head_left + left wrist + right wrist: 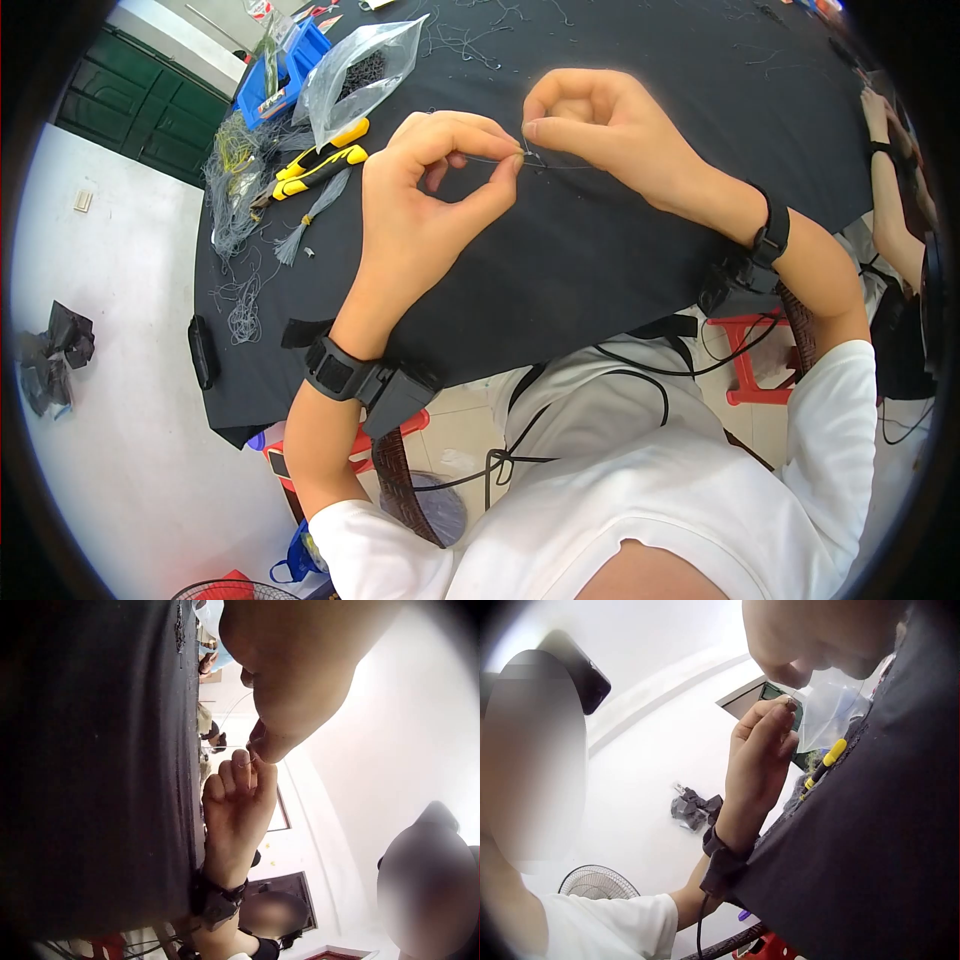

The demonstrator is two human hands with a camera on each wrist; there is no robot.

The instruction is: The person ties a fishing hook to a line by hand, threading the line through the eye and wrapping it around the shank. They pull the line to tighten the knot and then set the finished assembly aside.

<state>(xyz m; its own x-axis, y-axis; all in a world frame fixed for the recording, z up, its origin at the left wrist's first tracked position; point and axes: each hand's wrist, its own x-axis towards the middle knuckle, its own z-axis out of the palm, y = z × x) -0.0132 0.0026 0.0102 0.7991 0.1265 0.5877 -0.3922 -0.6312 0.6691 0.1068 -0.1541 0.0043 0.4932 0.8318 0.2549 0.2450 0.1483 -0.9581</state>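
Note:
In the head view my left hand (420, 185) pinches a thin grey line (565, 167) between thumb and forefinger, with a small tangle of it right at the fingertips. My right hand (620, 130) is close beside it, thumb and forefinger together on a short strand that runs to the left fingertips. The left wrist view shows the right hand (238, 806) with its fingers curled and a bit of line across them. From the right wrist view, something small and shiny (790, 703) shows at the left hand's (761, 754) fingertips; its kind is too small to tell.
Yellow-black pliers (325, 170), a clear plastic bag (400, 60) of dark bits and a blue bin (290, 75) stand at the far left of the black-covered table (560, 270). Bundles of grey line (235, 190) lie beside them. Another person's arm (885, 190) is at the right edge.

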